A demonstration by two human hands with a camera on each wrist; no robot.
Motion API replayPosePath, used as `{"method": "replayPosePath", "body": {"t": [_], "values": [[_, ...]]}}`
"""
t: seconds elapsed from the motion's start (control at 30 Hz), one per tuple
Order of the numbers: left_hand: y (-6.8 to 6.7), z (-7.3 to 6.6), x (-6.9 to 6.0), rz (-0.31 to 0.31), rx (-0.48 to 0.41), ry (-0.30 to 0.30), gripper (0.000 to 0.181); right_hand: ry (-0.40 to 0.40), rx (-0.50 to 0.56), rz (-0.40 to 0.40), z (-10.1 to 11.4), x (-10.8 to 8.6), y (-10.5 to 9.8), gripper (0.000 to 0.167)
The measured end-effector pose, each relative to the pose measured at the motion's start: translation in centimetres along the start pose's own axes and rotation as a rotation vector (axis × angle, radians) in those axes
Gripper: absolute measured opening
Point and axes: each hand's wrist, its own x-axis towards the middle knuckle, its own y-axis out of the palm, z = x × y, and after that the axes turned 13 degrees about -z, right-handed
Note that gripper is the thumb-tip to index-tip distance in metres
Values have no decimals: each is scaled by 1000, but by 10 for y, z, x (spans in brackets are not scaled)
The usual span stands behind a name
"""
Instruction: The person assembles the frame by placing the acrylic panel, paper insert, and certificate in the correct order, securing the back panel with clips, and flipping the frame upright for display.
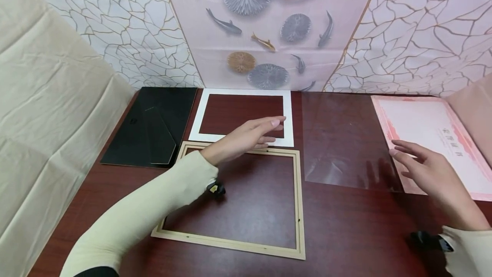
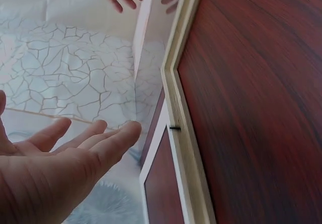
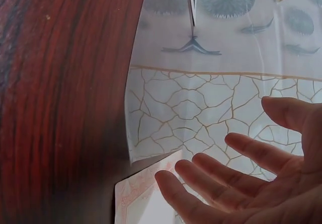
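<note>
My left hand (image 1: 249,137) hovers over the front edge of a white mat board (image 1: 246,92) and the far rail of a light wooden picture frame (image 1: 300,208). Its fingers are extended and hold nothing; in the left wrist view the palm side of this hand (image 2: 75,163) shows. My right hand (image 1: 432,170) is held above the left edge of a pink-bordered certificate (image 1: 426,119), beside a clear plastic sheet (image 1: 342,140). Its fingers are spread and relaxed, with nothing in them. In the right wrist view, the right hand (image 3: 251,183) partly covers the certificate's corner (image 3: 131,196).
A black frame backing (image 1: 123,140) with an easel stand (image 1: 159,140) lies at the far left. Everything rests on a dark red wood-grain table (image 1: 346,234). A patterned cloth (image 1: 265,33) hangs behind, and a cream cloth (image 1: 50,97) lines the left side.
</note>
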Motion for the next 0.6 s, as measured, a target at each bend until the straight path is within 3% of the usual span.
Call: {"method": "replayPosePath", "body": {"t": [0.2,0.33,0.47,0.6], "values": [[10,-5,28,21,-191,-139,54,94,129,36,-3,4,1,56],[15,-7,45,45,-355,-219,55,161,178,67,-3,6,-2,38],[21,-4,55,47,-503,-321,56,205,254,87,-6,11,-2,20],[30,-1,62,23,-582,-432,59,231,306,98,-11,15,-1,14]]}}
